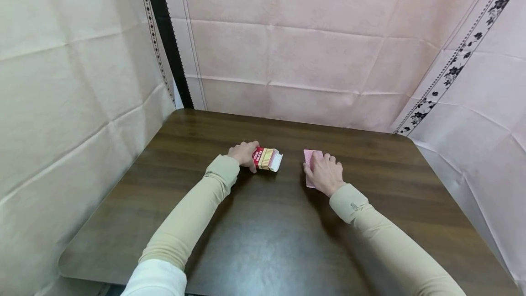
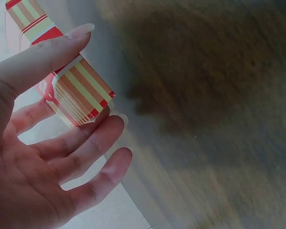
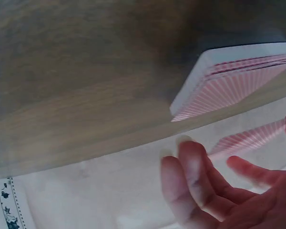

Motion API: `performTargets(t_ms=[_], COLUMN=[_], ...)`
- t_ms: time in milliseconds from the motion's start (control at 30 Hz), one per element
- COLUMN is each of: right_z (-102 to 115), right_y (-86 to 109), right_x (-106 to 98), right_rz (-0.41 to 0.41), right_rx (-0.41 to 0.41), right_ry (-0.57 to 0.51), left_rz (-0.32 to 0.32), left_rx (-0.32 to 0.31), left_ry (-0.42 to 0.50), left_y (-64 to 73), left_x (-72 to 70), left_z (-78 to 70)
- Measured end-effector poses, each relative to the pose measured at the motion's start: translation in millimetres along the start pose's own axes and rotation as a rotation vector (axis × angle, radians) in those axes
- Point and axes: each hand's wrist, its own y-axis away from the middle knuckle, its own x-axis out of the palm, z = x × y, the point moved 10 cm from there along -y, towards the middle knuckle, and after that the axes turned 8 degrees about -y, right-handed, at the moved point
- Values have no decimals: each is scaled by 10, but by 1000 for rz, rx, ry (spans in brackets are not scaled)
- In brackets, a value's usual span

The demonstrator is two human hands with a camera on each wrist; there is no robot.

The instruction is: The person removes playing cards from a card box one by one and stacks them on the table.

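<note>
My left hand [image 1: 244, 154] grips a red, yellow and tan striped card box [image 1: 264, 158] just above the table, thumb on one side and fingers on the other. The box's white flap [image 1: 276, 161] stands open on the right. On the table to the right lies a deck of playing cards [image 3: 238, 86] with pink patterned backs, its edges slightly uneven. Over the deck, my right hand [image 1: 326, 175] pinches a pink-backed playing card [image 3: 248, 140] between thumb and fingers, apart from the deck in the right wrist view. Whether it is one card or more, I cannot tell.
Dark brown wooden table [image 1: 263, 232] with rounded corners lies under both hands. Pale creased cloth [image 1: 287, 58] hangs behind it and along both sides. A black floral border [image 1: 452, 72] runs down the cloth at the right.
</note>
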Motion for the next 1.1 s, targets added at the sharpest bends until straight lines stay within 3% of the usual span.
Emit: performTargets(t_ms=[200, 500, 800, 1000, 1100], right_z=[-75, -64, -90, -81, 22], right_y=[24, 68, 87, 60, 30], right_x=[116, 236, 300, 223, 150], right_rz=[36, 116, 176, 151, 101], right_rx=[44, 47, 62, 56, -18], right_ry=[52, 143, 157, 132, 97], left_rz=[-12, -6, -4, -9, -4], left_rx=[-3, -11, -5, 17, 15], left_ry=[0, 10, 7, -5, -6], left_y=[22, 2, -21, -21, -7], left_x=[-39, -1, 31, -21, -7], left_z=[7, 2, -37, -89, -69])
